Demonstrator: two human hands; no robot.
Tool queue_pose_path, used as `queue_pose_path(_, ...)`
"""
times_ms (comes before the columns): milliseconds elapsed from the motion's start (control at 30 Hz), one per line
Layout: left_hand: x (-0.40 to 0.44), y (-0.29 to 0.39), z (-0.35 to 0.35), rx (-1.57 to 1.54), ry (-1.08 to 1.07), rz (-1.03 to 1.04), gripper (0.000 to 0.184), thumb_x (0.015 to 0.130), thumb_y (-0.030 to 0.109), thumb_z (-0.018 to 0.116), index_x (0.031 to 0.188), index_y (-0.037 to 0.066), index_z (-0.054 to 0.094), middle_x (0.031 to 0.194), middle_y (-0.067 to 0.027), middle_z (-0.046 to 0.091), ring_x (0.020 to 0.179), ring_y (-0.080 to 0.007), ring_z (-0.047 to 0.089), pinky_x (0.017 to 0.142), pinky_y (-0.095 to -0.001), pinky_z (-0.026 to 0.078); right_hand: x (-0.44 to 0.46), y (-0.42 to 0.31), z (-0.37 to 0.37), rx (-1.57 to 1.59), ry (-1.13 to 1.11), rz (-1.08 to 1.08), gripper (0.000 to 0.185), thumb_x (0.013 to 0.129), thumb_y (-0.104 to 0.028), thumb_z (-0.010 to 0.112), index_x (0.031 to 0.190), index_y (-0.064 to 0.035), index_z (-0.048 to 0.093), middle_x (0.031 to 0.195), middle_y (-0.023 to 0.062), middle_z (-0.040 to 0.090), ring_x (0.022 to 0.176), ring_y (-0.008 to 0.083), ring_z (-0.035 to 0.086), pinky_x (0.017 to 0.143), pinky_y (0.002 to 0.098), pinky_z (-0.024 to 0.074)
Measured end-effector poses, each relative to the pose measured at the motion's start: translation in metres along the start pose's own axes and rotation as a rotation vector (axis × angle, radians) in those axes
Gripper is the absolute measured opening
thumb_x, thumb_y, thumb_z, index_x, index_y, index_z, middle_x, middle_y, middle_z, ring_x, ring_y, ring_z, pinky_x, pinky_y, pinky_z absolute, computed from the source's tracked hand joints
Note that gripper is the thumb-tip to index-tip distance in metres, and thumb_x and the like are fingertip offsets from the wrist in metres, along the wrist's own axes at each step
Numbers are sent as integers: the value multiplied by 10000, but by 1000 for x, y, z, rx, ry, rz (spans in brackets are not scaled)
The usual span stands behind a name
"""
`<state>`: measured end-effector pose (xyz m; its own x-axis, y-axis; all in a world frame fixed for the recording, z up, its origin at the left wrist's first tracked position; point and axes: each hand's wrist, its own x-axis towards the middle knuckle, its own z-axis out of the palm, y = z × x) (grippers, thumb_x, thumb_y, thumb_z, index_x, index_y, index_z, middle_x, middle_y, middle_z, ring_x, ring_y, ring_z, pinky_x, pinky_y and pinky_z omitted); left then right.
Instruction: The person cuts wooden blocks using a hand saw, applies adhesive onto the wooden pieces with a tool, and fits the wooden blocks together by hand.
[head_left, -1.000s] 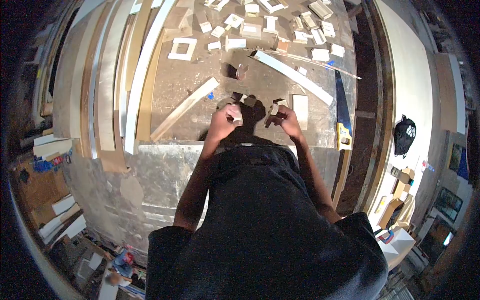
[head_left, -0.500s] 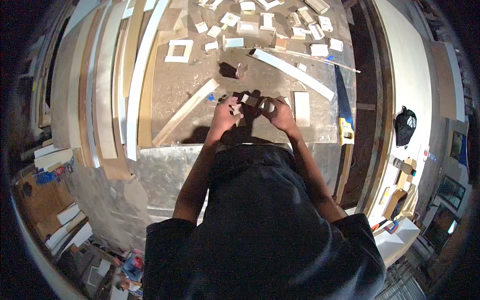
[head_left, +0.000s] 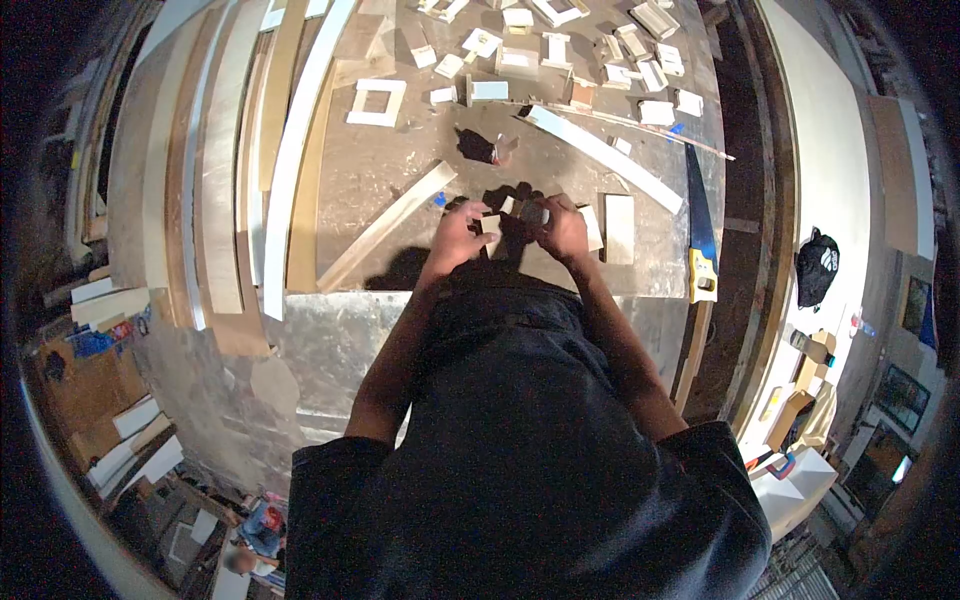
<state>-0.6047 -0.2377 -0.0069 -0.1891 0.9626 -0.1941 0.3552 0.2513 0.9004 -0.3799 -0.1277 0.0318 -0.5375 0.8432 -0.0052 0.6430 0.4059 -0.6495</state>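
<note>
Slightly apart from the right hand (head_left: 565, 232), whose hold is unclear, the left hand (head_left: 459, 240) pinches a wood block (head_left: 491, 226) between them, long axis pointing roughly forward.

- Your right hand (head_left: 565, 232) is coming closer to your left hand (head_left: 462, 240) than a second ago, narrowing the gap between them.
- You are turning your right hand so that its back is facing up more.
- The small wooden piece (head_left: 491, 232) at your left hand is showing more of its pale face than half a second ago.
- A pale block (head_left: 592, 228) is coming into fuller view just beside your right hand.
- Your head view is shifting slightly, so the surface (head_left: 400, 150) is sitting further right in it.
</note>
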Motion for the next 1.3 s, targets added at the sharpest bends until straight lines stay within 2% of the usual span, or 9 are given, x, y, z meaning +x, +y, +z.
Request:
queue_pose_path(67,1,2,-2,-33,-21,-20,672,690,198,891,1263,36,579,1056,-157,685,925,-270,683,789,-382,566,2,1,2,32,-13,15,450,710,-169,803,1119,-34,675,1040,165,659,887,371,672,769,428,550)
queue_pose_path(233,1,3,-5,-3,-5,-27,663,682,160,896,1254,45,581,1058,-157,680,915,-252,684,773,-361,573,5,3,4,-28,-6,-103,491,680,-164,810,1132,-40,663,1051,170,650,945,367,649,811,425,537)
queue_pose_path(533,2,-2,0,-33,2,7,644,675,175,900,1227,48,592,1024,-153,690,921,-261,688,768,-364,577,7,8,8,-55,-30,-167,517,664,-168,823,1136,-45,651,1044,167,648,965,374,637,822,428,537)
queue_pose_path(933,-2,17,-8,-18,-8,-22,604,701,181,886,1214,28,606,1028,-164,694,936,-266,693,791,-365,572,6,6,11,-55,-13,-128,485,702,-244,824,1124,-72,659,1053,149,653,942,369,657,798,427,546)
queue_pose_path(1300,0,8,-4,10,-13,10,636,702,235,889,1222,19,594,1054,-161,696,966,-282,683,840,-387,545,6,6,14,-35,1,-152,460,709,-207,814,1117,-73,649,1022,158,650,919,370,657,779,434,546)
